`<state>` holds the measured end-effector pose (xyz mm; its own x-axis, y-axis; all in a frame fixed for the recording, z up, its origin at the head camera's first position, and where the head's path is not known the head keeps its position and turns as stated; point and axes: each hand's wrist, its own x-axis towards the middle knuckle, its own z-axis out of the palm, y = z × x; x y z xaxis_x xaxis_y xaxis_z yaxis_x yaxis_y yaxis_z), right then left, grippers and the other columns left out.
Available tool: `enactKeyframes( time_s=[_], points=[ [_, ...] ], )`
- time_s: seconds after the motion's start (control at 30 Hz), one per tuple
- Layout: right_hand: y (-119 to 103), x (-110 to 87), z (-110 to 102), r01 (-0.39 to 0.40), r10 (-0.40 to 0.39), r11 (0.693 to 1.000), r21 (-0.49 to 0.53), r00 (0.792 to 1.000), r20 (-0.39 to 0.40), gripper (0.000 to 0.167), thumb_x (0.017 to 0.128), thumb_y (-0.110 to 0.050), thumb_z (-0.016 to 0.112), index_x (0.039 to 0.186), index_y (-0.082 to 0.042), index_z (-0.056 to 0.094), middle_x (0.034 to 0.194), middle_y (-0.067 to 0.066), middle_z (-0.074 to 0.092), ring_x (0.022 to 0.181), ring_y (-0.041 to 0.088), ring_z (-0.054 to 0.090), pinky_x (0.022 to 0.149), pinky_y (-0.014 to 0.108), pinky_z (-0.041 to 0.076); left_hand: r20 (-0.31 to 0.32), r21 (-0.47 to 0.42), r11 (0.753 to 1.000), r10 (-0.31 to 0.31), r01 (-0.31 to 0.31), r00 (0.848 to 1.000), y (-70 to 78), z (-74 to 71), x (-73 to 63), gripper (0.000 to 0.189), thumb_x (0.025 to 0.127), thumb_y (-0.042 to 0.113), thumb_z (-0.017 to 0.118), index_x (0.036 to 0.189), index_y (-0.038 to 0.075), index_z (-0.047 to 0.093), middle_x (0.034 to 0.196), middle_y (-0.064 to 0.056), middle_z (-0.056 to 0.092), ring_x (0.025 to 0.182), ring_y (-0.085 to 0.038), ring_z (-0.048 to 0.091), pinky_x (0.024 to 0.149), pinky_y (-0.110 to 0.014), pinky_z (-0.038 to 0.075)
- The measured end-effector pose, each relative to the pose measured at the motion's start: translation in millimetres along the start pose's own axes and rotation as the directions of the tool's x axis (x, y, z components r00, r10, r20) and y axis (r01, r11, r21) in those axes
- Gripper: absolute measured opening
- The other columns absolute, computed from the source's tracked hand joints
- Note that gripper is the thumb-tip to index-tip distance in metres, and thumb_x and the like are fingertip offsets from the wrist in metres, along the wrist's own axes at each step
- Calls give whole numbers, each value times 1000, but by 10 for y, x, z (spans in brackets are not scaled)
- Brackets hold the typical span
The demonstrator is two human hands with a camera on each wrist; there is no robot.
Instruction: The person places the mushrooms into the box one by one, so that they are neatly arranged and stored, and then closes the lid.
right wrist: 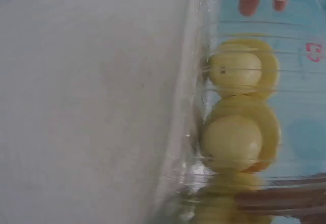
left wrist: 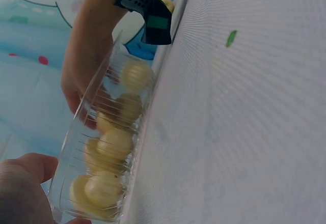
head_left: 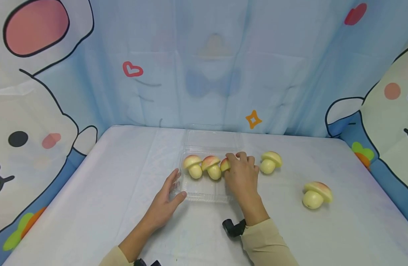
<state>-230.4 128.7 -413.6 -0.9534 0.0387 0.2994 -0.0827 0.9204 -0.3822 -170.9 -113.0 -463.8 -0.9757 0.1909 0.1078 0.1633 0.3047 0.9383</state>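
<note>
A clear plastic box (head_left: pixel 204 193) with its lid raised at the back lies on the table. Inside, a yellow mushroom-shaped piece with a reddish cap (head_left: pixel 195 170) stands at the left, and a second mushroom-shaped piece (head_left: pixel 214 172) is beside it. My right hand (head_left: pixel 242 175) reaches into the box from above and holds a third mushroom-shaped piece (head_left: pixel 225 164), mostly hidden by the fingers. Along the box's left side rests my left hand (head_left: pixel 162 207), its thumb extended near the front corner. Through the ribbed wall, the left wrist view shows pale round stems (left wrist: pixel 103 189) in a row.
Right of the box sits a mushroom-shaped piece (head_left: pixel 268 166); another (head_left: pixel 313 199) lies farther right and nearer. White cloth (head_left: pixel 360 221) covers the table. A blue printed curtain (head_left: pixel 204 99) hangs behind. A black wrist camera (head_left: pixel 233 228) is at the right cuff.
</note>
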Motion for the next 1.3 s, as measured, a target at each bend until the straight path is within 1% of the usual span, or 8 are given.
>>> enactKeyframes(
  time_s=[0.1, 0.27, 0.53, 0.7, 0.87, 1.03, 1.17, 1.3],
  points=[
    [-7, -2, -32, 3, -3, 1000, 8, 1000, 13, 51, 84, -3, 70, 135, -10, 67, 135, 24, 60, 120, 49, 52, 90, 63, 47, 0, -1, 1000, 1, -1, 1000, -2, 0, 2, 74, 104, 24, 62, 166, 20, 22, 168, -10, 33, 154, -39, 34, 126, -61, 24],
    [-1, -1, -81, 3, -3, 1000, 31, 1000, 13, 51, 83, -3, 67, 134, -10, 67, 133, 25, 61, 120, 50, 53, 89, 65, 49, 2, 0, 1000, -1, 1, 1000, -1, 2, 4, 74, 104, 24, 62, 166, 20, 21, 169, -9, 33, 154, -39, 35, 126, -61, 24],
    [47, -3, -165, -14, 12, 998, 64, 999, 37, 57, 82, -7, 71, 139, -9, 64, 136, 27, 58, 122, 51, 53, 90, 64, 50, 1, 4, 1000, -11, 11, 1000, 7, 7, -9, 75, 103, 26, 63, 166, 20, 22, 169, -9, 34, 153, -39, 35, 125, -62, 24],
    [89, 6, -258, -40, 35, 993, 112, 999, 39, 55, 89, -13, 71, 142, -6, 60, 139, 30, 55, 122, 53, 52, 90, 64, 51, -4, 5, 1000, -5, 5, 1000, 6, 5, -21, 75, 103, 26, 63, 166, 20, 23, 168, -9, 34, 153, -39, 35, 125, -62, 25],
    [149, 15, -362, -88, 86, 985, 146, 996, 21, 55, 94, -18, 70, 145, -5, 56, 142, 31, 51, 124, 53, 49, 93, 63, 50, -4, 5, 1000, 1, -1, 1000, 6, 9, -16, 75, 103, 25, 63, 166, 20, 23, 168, -9, 34, 153, -39, 36, 125, -62, 25],
    [229, 35, -424, -133, 143, 976, 172, 989, -42, 54, 96, -19, 68, 146, -4, 55, 145, 33, 48, 128, 55, 47, 96, 65, 50, -8, 4, 1000, -1, 1, 1000, 7, 10, -15, 74, 103, 25, 63, 165, 20, 24, 168, -9, 35, 153, -40, 36, 125, -62, 24],
    [304, 61, -458, -193, 214, 962, 195, 973, -89, 54, 97, -18, 67, 147, -5, 53, 148, 33, 44, 133, 55, 43, 97, 67, 49, -6, 4, 1000, 1, -1, 1000, 4, 8, -11, 74, 103, 26, 63, 165, 21, 23, 168, -9, 35, 153, -40, 35, 125, -63, 24],
    [400, 73, -470, -254, 285, 939, 232, 952, -112, 56, 97, -18, 66, 149, -6, 51, 151, 33, 40, 133, 55, 40, 96, 67, 48, -4, 8, 1000, 0, 0, 1000, -7, 6, -8, 74, 103, 27, 63, 165, 21, 22, 168, -9, 34, 153, -40, 35, 124, -64, 24]
  ],
)
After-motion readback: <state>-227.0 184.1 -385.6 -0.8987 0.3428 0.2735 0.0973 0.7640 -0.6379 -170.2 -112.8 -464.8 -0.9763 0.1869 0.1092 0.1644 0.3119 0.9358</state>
